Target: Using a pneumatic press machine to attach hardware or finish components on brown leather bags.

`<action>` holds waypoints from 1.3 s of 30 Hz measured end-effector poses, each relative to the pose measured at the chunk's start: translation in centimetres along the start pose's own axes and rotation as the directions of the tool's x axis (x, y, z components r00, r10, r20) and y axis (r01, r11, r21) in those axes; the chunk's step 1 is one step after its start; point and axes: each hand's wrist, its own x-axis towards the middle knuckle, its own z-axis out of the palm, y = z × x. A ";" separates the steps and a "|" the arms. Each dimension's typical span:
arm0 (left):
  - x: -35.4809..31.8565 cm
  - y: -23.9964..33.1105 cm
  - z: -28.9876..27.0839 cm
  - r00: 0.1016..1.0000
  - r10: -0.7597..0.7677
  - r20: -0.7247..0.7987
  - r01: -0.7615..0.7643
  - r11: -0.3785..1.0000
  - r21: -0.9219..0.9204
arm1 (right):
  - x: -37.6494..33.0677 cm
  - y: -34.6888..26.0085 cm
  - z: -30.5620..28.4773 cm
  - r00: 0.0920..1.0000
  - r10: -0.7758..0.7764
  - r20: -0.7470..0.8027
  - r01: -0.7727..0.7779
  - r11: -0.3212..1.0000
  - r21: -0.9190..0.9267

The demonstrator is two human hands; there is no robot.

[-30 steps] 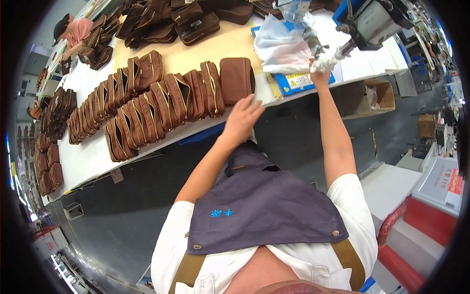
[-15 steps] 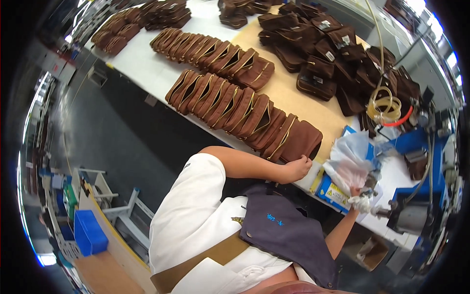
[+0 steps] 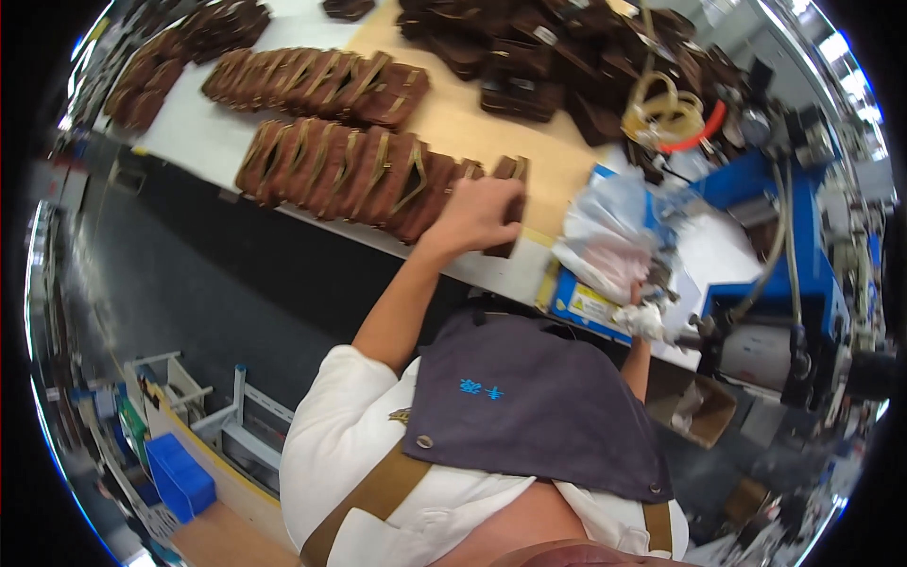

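Note:
My left hand (image 3: 480, 215) is at the near right end of a row of brown zip pouches (image 3: 345, 175). Its fingers are closed on the end pouch (image 3: 513, 180), which stands upright, a little apart from the others. Brass-coloured zips run along the pouches, and several gape open. My right hand (image 3: 635, 291) is beside the blue machine, largely hidden by a crumpled translucent plastic bag (image 3: 609, 227) and metal machine parts wrapped in white material (image 3: 642, 321). Its fingers cannot be made out.
A second row of brown pouches (image 3: 302, 80) lies farther back. Dark brown pouches (image 3: 520, 57) are heaped at the far right. A blue machine (image 3: 812, 217) with a coiled yellowish hose (image 3: 666, 113) stands at the right. Below the table is a cardboard box (image 3: 704, 411).
My left hand has moved onto the row's end pouch, which has gone from leaning to upright. The view has shifted, so the table appears farther left. My right hand stays by the machine.

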 end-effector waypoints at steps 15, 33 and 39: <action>3.7 4.2 1.6 0.926 -0.360 -0.117 0.333 0.922 -0.197 | 10.9 2.2 -13.8 0.945 0.165 0.281 -0.295 0.800 0.523; 2.4 0.5 6.9 0.931 0.237 0.277 -0.318 0.899 0.301 | 20.7 -31.6 -26.4 0.867 -0.377 -0.325 0.496 0.712 0.498; 0.8 2.6 5.9 0.949 0.106 0.298 -0.180 0.955 0.236 | 21.2 -34.0 -25.6 0.798 -0.548 -0.251 0.565 0.825 -0.007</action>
